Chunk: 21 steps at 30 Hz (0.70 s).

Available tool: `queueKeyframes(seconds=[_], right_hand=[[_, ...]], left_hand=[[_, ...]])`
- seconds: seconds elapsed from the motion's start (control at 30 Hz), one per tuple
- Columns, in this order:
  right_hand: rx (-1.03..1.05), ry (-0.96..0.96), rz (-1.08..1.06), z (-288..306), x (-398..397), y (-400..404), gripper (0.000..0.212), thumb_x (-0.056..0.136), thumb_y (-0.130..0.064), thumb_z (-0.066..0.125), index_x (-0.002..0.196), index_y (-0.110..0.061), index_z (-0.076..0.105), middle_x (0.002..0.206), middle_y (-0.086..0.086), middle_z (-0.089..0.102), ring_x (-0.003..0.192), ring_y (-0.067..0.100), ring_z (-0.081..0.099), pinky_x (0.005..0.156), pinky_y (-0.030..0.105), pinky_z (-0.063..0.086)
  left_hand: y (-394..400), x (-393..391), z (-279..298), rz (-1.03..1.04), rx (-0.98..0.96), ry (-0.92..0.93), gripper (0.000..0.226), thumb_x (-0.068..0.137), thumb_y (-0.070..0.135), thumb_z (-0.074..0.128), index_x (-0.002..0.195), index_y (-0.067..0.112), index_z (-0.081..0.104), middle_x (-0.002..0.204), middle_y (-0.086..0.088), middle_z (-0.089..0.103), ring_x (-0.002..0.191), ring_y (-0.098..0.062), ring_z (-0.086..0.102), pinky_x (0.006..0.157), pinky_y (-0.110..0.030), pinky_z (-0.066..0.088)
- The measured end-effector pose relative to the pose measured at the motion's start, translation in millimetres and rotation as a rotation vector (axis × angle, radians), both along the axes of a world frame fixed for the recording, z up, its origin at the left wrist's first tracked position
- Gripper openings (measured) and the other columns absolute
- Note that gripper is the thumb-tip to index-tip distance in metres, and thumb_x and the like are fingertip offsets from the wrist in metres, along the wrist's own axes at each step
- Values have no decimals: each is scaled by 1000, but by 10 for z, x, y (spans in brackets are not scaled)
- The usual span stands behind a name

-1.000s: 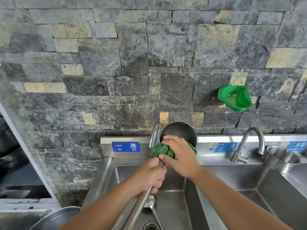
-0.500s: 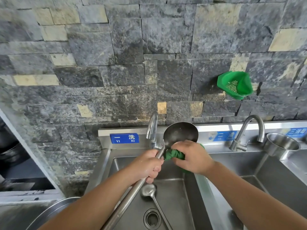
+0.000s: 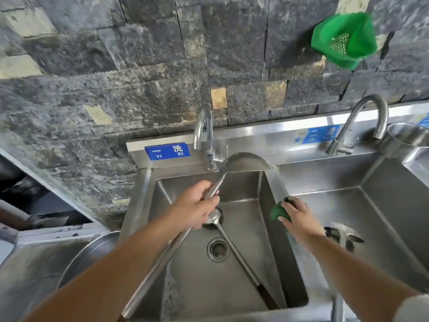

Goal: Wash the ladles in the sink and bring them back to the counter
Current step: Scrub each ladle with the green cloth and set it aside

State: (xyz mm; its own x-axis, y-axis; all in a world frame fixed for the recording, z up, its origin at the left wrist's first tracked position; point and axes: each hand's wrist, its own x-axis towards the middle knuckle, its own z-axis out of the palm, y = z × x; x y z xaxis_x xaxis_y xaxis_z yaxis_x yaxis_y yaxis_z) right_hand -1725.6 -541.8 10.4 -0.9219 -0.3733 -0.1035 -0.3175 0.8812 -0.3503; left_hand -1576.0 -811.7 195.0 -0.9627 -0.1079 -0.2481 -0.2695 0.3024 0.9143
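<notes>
My left hand (image 3: 197,206) grips the long steel handle of a large ladle (image 3: 246,161), whose bowl is turned edge-on beside the left faucet (image 3: 205,133), above the left sink basin (image 3: 243,270). A second, smaller ladle (image 3: 234,247) lies in that basin, its bowl partly under my left hand and its dark-tipped handle running toward the front right. My right hand (image 3: 299,219) holds a green scouring cloth (image 3: 278,212) against the divider between the two basins, away from the large ladle.
The drain (image 3: 218,249) sits mid-basin. To the right are a second basin (image 3: 362,219) with a dark-and-white object in it, its faucet (image 3: 362,122) and a steel bowl (image 3: 406,138). A green strainer (image 3: 343,40) hangs on the stone wall. A round steel pan (image 3: 76,261) sits at the lower left.
My right hand took the green cloth off the large ladle's bowl and moved it down-right to the sink divider. The ladle's bowl turned edge-on. The camera tilted down.
</notes>
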Motion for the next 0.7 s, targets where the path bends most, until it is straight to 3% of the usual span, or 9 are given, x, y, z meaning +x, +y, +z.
queueKeyframes(seconds=[0.07,0.13,0.2,0.37,0.5,0.7], right_hand=[[187,-200,17,-365,221,49,62,86,-59,54,143,-41,37,161,1,11,145,35,11,109,49,37],[305,-281,65,-583,420,69,79,78,-73,51,147,-52,17,160,-7,-18,147,37,-15,107,60,31],[336,-281,89,-615,440,57,88,73,-77,53,148,-52,12,156,-10,-30,145,35,-23,106,64,27],[319,-316,125,-561,170,13,95,69,-77,57,148,-53,11,155,-11,-33,144,34,-27,107,65,29],[300,-352,147,-569,-12,-28,103,66,-74,61,149,-53,3,154,-12,-36,143,34,-31,106,63,33],[271,-417,157,-388,-109,15,117,65,-70,66,150,-47,-11,156,-10,-34,143,33,-30,110,70,14]], left_hand=[[47,22,-139,-21,-34,-28,6,98,13,51,103,9,50,64,-4,43,42,-9,36,41,-25,29],[83,42,-293,-38,-26,-68,8,99,12,51,103,6,50,62,-1,43,43,-9,36,42,-25,28],[117,40,-455,-58,-21,-88,8,99,12,51,102,5,50,61,0,43,43,-9,36,43,-25,28],[255,35,-732,-73,6,-153,11,99,10,51,105,1,48,50,9,41,39,-8,34,38,-21,29],[334,27,-893,-29,73,-202,12,99,11,51,108,4,48,52,6,41,41,-10,33,42,-24,25],[489,-32,-866,-89,127,-157,2,100,9,48,99,7,48,59,0,39,45,-13,30,43,-27,23]])
